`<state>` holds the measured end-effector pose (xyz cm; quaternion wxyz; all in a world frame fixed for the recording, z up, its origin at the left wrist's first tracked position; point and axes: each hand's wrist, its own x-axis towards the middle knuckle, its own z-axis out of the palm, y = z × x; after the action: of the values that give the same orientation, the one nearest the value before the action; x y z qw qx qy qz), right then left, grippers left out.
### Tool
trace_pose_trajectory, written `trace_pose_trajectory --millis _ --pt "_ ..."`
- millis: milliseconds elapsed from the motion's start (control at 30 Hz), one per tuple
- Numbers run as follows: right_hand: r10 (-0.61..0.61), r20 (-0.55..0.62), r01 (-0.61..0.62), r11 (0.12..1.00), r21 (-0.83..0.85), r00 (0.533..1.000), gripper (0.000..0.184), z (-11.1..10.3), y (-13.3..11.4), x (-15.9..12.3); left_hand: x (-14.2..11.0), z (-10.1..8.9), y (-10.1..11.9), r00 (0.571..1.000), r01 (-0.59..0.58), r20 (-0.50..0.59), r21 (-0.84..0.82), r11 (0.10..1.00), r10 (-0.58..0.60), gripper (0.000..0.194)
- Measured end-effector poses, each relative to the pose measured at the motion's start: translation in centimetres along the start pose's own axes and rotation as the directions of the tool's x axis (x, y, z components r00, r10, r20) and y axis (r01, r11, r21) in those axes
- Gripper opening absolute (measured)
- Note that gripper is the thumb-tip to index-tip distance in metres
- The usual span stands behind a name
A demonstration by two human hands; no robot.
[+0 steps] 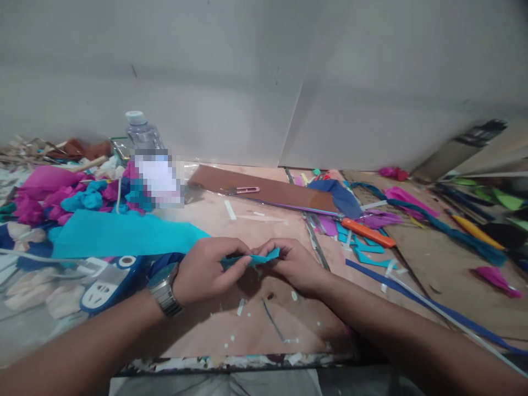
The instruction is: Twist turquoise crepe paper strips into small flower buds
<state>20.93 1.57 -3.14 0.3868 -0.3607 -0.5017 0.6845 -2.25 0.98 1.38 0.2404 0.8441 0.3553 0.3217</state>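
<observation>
A turquoise strip point(127, 234), which looks like crepe paper or cloth, lies wide and flat at the left. It runs toward my left hand point(212, 267), and its narrow folded end sticks out between my hands. My left hand, with a metal watch point(165, 289) at the wrist, pinches the strip between thumb and fingers. From the other side my right hand point(295, 267) grips the tip, its fingers closed and partly hidden behind the strip. Both hands are just above the worn wooden tabletop point(256, 335).
A power strip point(109, 283), crumpled magenta and turquoise pieces point(82, 192), a clear bottle point(142, 132) and a blurred-out phone point(159, 176) stand or lie left. Pink thread snips point(243, 191) rest on a brown sheet point(268, 190). An orange-handled cutter point(367, 232) lies right, among scraps.
</observation>
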Motion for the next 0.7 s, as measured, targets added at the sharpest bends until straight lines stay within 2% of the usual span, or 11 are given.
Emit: trace_pose_trajectory --millis 133,300,400,500,600,700 --pt "-0.025 -0.001 0.025 1.0 -0.001 1.0 0.028 -0.3 0.3 0.4 -0.2 0.0 -0.1 1.0 -0.02 -0.024 -0.014 1.0 0.02 0.013" --pt "-0.07 0.064 0.081 0.979 -0.189 0.996 0.026 -0.6 0.2 0.4 -0.4 0.1 0.2 0.987 -0.142 -0.07 0.08 0.987 0.148 0.01" --pt "-0.209 0.118 0.234 0.935 -0.266 0.971 0.023 -0.9 0.4 0.3 -0.5 0.1 0.5 0.948 -0.283 -0.089 0.201 0.938 0.305 0.012" --pt "-0.314 0.09 0.327 0.91 -0.254 0.945 0.023 -1.2 0.8 0.4 -0.6 0.2 0.8 0.896 -0.419 -0.058 0.225 0.88 0.441 0.018" --pt "-0.29 0.032 0.291 0.939 -0.184 0.957 0.021 -1.4 1.2 0.7 -0.6 0.3 1.1 0.861 -0.483 -0.063 0.209 0.85 0.505 0.02" --pt "-0.23 0.04 0.233 0.967 -0.102 0.972 0.02 -1.3 1.1 0.7 -0.6 0.4 1.3 0.859 -0.487 -0.067 0.198 0.851 0.507 0.019"
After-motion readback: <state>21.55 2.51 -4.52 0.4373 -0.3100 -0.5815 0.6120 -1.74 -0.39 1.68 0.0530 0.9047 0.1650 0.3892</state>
